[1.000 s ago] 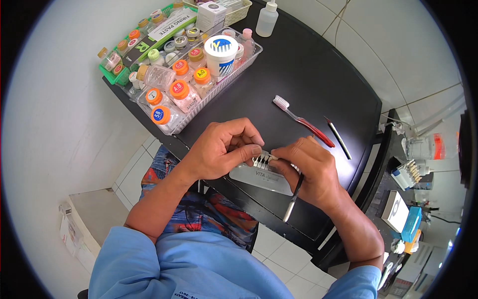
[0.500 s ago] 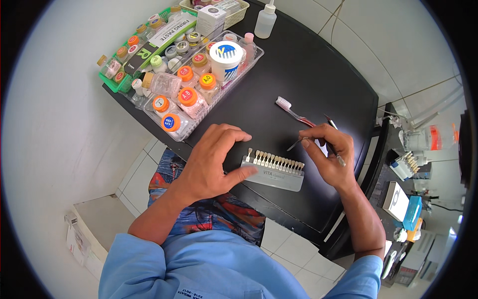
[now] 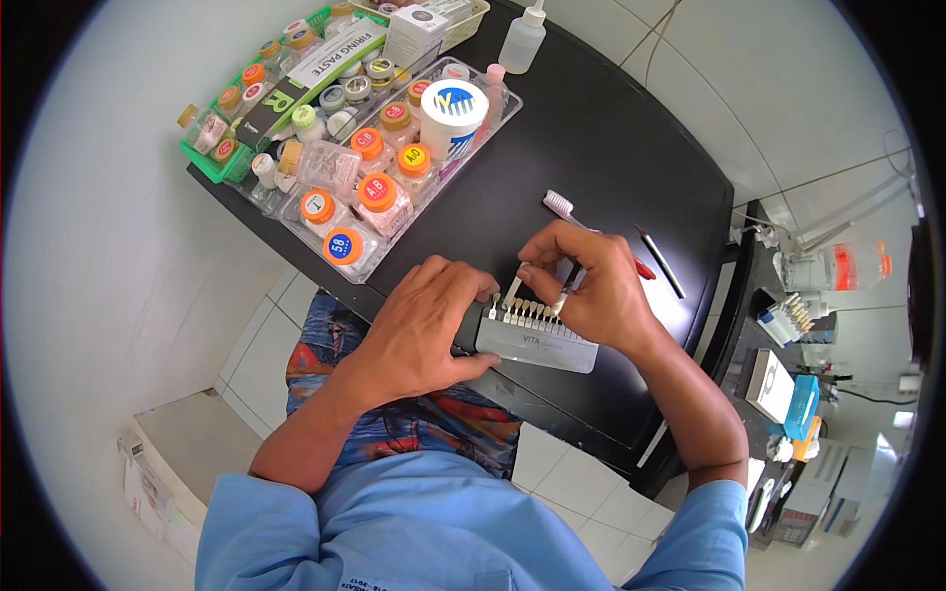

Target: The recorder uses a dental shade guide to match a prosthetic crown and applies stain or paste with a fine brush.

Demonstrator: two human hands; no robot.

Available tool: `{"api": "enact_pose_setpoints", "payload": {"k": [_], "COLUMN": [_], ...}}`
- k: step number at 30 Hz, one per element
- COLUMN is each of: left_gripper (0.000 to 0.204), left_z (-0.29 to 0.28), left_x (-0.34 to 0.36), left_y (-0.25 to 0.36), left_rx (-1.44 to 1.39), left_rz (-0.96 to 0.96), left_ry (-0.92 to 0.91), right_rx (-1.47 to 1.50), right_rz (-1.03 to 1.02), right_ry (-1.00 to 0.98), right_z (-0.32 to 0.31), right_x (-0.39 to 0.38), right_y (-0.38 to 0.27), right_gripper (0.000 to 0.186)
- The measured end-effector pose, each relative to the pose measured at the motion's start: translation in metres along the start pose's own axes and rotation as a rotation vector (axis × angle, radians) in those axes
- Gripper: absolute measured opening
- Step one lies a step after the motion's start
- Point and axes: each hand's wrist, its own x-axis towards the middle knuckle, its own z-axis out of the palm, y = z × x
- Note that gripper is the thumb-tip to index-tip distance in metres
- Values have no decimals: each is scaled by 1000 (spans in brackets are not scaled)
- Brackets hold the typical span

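Observation:
A tooth shade guide [image 3: 537, 350], a grey plate with a row of pale tooth-shaped tabs, lies near the table's front edge. My left hand [image 3: 419, 330] rests at its left end with thumb and fingers apart; the index fingertip is close to the first tab. My right hand [image 3: 596, 281] hovers over the row and covers its right end. Pinched between its thumb and finger is a slim hand tool, a narrow pale strip [image 3: 513, 286] reaching down toward the left tabs. Beneath the palm shows a dark, white-ended handle [image 3: 565, 286].
Behind my right hand lie a toothbrush [image 3: 559, 204] and a thin black stick [image 3: 661, 262]. A clear tray [image 3: 394, 229] of lidded jars, a green basket [image 3: 212, 169] and a squeeze bottle [image 3: 523, 41] stand farther back on the black table. A side counter at right holds boxes and another shade guide [image 3: 788, 317].
My right hand has moved left, from beside the shade guide to over its tabs, with the tool's tip swinging left. My left thumb has slid off the guide's face.

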Motion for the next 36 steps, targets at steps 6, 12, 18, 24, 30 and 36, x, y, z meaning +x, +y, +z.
{"api": "enact_pose_setpoints", "payload": {"k": [6,12,18,24,30,36], "left_gripper": [66,66,64,62,56,58], "left_z": [2,3,3,3,2,3], "left_x": [1,0,1,0,0,0], "left_y": [-1,-1,0,-1,0,-2], "left_rx": [3,-15,-32,-36,-30,-27], "left_rz": [12,10,-1,8,-7,18], "left_ry": [-3,-10,-10,1,-27,-6], "right_rx": [6,5,-30,-57,-72,-67], "right_rz": [-32,-33,-37,-64,-87,-137], "right_ry": [-92,-142,-141,-136,-148,-146], "right_z": [3,9,7,7,9,8], "right_x": [5,5,5,4,3,3], "right_y": [11,21,20,18,19,24], "right_gripper": [14,18,18,16,16,16]}}
